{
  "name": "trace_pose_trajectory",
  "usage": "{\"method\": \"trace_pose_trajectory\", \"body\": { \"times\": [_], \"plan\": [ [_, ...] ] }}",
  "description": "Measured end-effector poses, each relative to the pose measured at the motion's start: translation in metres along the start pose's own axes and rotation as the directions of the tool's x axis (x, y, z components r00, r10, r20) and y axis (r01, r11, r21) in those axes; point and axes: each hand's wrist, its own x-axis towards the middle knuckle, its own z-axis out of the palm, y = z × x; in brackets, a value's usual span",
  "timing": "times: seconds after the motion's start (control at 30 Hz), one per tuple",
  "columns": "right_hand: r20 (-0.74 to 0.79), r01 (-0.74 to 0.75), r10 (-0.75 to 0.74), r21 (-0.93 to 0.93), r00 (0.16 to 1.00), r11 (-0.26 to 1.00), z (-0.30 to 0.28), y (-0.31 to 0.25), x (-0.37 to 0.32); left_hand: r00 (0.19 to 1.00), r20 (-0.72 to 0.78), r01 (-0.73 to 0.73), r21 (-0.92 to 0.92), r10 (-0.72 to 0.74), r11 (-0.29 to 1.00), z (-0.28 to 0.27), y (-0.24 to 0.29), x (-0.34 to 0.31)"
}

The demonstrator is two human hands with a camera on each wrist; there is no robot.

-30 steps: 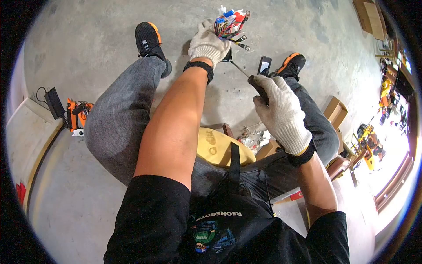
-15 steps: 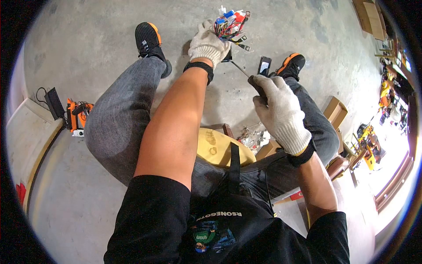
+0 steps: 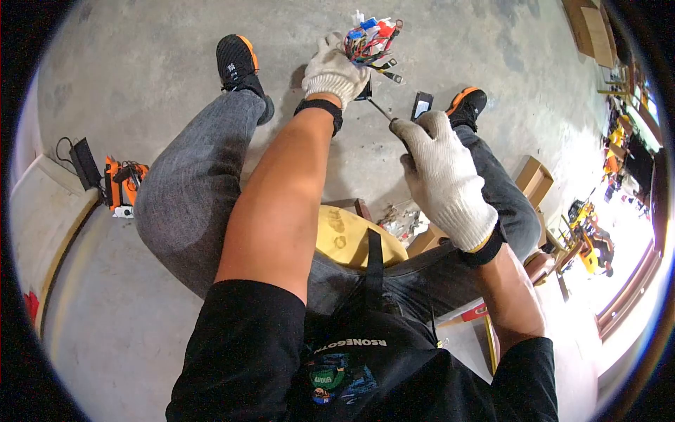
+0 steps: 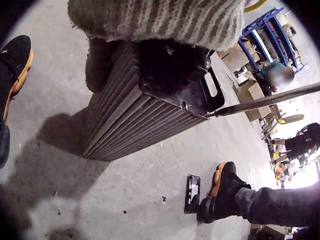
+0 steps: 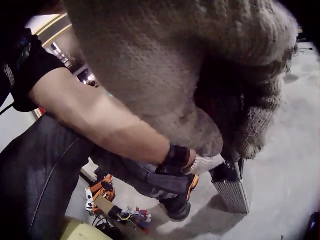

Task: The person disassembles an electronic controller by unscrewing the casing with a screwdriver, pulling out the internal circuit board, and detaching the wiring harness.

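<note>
My left hand, in a white knit glove, grips a black finned metal box that stands on end on the concrete floor. A bundle of coloured wires with connectors sticks out beside that hand. In my gloved right hand is a screwdriver, its handle mostly hidden by the fingers. The screwdriver's shaft slants to the box, with its tip right at a corner of the black end plate in the left wrist view.
A flat black piece with a white label lies near the right shoe. Below my arms is a yellow rounded surface. A cardboard box sits by the right leg, and an orange device at the left.
My right hand's fingers have shifted round the screwdriver handle, covering more of it, and the hand has moved slightly left. The left hand and the finned box stay in place.
</note>
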Motion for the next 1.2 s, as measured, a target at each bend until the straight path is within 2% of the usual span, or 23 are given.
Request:
{"method": "trace_pose_trajectory", "body": {
  "times": [0.07,0.17,0.27,0.33,0.47,0.53,0.57,0.6,0.63,0.67,0.7,0.73,0.77,0.8,0.83,0.87,0.9,0.93,0.97,1.0,1.07,1.13,1.2],
  "plan": [
    [-0.010,0.032,-0.032,0.007,0.999,0.999,0.000,-0.001,0.002,0.998,0.026,-0.053,0.080,0.051,0.995,0.009,-0.003,0.004],
    [-0.029,-0.051,0.052,0.030,0.998,0.998,-0.001,-0.009,0.005,0.996,-0.091,0.006,-0.034,-0.009,0.999,0.019,-0.003,0.006],
    [-0.147,-0.102,0.117,0.107,0.982,0.989,-0.002,-0.014,0.002,0.998,-0.013,0.056,0.057,-0.055,0.997,-0.013,0.006,-0.007],
    [-0.173,0.016,0.009,0.143,0.985,0.990,-0.004,-0.009,-0.001,0.993,0.071,0.104,-0.068,-0.099,0.992,-0.016,0.006,-0.008],
    [-0.214,0.119,-0.099,0.082,0.972,0.990,0.010,0.000,0.001,0.997,-0.019,0.075,-0.080,-0.076,0.994,-0.012,0.005,-0.011],
    [-0.217,-0.190,0.208,0.100,0.954,0.977,0.003,-0.008,0.007,0.955,-0.086,0.234,-0.376,-0.285,0.896,0.011,0.003,-0.002],
    [-0.294,-0.180,0.213,0.134,0.932,0.974,0.001,-0.010,0.009,0.984,-0.060,0.136,-0.336,-0.166,0.932,0.042,-0.009,0.013],
    [-0.291,-0.079,0.103,0.093,0.951,0.993,0.000,-0.003,0.005,0.992,0.128,0.047,-0.332,-0.004,0.942,0.007,-0.008,0.008],
    [-0.284,0.045,-0.009,0.122,0.959,0.991,-0.008,-0.005,0.002,0.998,0.062,0.027,-0.332,-0.007,0.943,0.013,-0.008,0.005],
    [-0.144,0.075,-0.060,0.095,0.988,0.993,-0.006,0.004,-0.003,0.997,0.023,-0.059,-0.379,0.073,0.924,0.026,-0.011,0.004],
    [-0.201,0.101,-0.093,0.031,0.975,0.994,-0.013,-0.003,-0.010,0.981,-0.187,-0.135,-0.500,0.045,0.856,0.045,-0.017,0.005],
    [-0.121,0.117,-0.122,-0.051,0.985,0.992,-0.005,0.001,-0.005,0.932,-0.363,-0.216,-0.605,-0.023,0.766,0.064,-0.026,0.009],
    [-0.204,0.081,-0.086,-0.036,0.975,0.996,0.006,-0.003,-0.004,0.938,-0.344,-0.251,-0.577,0.048,0.777,0.077,-0.042,0.014],
    [-0.157,-0.021,0.029,0.056,0.987,0.998,-0.004,-0.011,-0.003,0.996,-0.032,-0.091,-0.179,0.086,0.980,-0.005,-0.010,-0.011],
    [-0.035,-0.219,0.222,0.084,0.974,0.972,-0.006,-0.018,0.000,0.995,-0.062,-0.085,-0.094,0.080,0.992,0.008,-0.016,-0.009],
    [0.005,-0.314,0.314,0.069,0.949,0.947,-0.007,-0.018,0.004,0.996,0.088,-0.016,-0.022,0.018,1.000,-0.006,-0.009,-0.007],
    [0.050,-0.402,0.400,0.070,0.915,0.913,-0.012,-0.020,0.010,0.997,0.071,-0.036,-0.019,0.037,0.999,0.025,-0.023,0.001],
    [0.101,-0.483,0.475,0.079,0.874,0.872,-0.018,-0.023,0.014,0.995,0.077,0.066,-0.121,-0.056,0.991,0.020,-0.021,0.002],
    [0.004,-0.343,0.343,0.028,0.939,0.939,-0.011,-0.016,0.011,0.988,-0.148,-0.046,-0.545,-0.042,0.837,0.115,-0.065,0.037],
    [-0.075,-0.196,0.193,-0.039,0.978,0.980,-0.005,-0.011,0.007,0.975,-0.170,-0.025,-0.723,-0.144,0.690,0.101,-0.054,0.031],
    [-0.167,-0.126,0.109,-0.101,0.980,0.987,-0.002,-0.014,0.002,0.981,-0.190,0.012,-0.161,-0.043,0.987,0.049,-0.035,0.013],
    [-0.206,0.032,-0.050,-0.093,0.977,0.995,0.008,-0.012,0.006,0.991,-0.133,-0.005,-0.137,-0.013,0.991,0.047,-0.033,0.012],
    [-0.158,-0.040,0.036,-0.022,0.987,0.999,0.003,-0.019,0.008,0.998,-0.070,-0.014,-0.110,0.007,0.994,0.033,-0.028,0.004]
  ]
}}
